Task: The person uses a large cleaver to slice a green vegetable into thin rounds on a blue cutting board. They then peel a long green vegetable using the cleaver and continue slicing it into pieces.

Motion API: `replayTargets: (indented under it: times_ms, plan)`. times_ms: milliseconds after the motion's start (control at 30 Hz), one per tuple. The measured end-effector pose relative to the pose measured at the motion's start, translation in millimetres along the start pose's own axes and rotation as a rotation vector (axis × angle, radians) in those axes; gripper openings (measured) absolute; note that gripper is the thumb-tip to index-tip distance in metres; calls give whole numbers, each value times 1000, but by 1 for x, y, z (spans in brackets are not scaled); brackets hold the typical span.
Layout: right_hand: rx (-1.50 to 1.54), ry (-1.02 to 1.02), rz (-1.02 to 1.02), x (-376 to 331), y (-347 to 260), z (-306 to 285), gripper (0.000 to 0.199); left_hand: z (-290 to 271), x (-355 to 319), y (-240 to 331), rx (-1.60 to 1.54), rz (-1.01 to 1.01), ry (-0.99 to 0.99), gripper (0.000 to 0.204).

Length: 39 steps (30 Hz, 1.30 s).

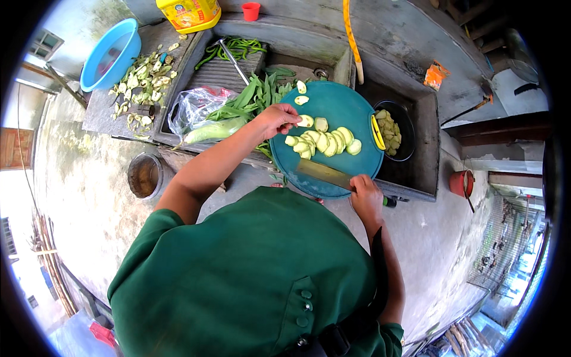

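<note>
Here, pale slices (331, 143) on a round board (357, 102)
The left hand (279, 120) pinches one slice (306, 121) at the board's upper left; the right hand (366, 200) is wrapped around the knife (324, 173), which lies over the board just below the heaped slices (a dark bowl (408, 130) of pale chunks (388, 132) sits in the sink (427, 149), just right of the board)
</note>
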State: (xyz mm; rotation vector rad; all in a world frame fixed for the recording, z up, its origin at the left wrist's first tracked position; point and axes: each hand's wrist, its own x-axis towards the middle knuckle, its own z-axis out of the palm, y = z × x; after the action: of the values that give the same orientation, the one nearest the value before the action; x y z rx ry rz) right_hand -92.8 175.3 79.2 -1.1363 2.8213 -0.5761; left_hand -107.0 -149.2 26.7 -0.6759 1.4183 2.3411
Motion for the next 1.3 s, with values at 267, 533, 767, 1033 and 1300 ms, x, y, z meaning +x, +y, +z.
replayTargets:
  times_ms: [267,533,767,1033,1300]
  plan:
    - [740,-8,507,-24,17,13,13,-13,0,-27,55,14,191,16]
    - [1018,-3,630,-19,14,26,17,-12,6,-31,400,112,254,11]
    - [1000,-19,568,-13,3,31,15,-22,-3,-43,1025,536,391,23]
    - [998,-46,597,-16,-8,36,17,-5,-20,-56,1234,638,180,22]
    - [1017,-27,600,-14,-20,35,17,-36,-33,-33,-341,-15,-165,12]
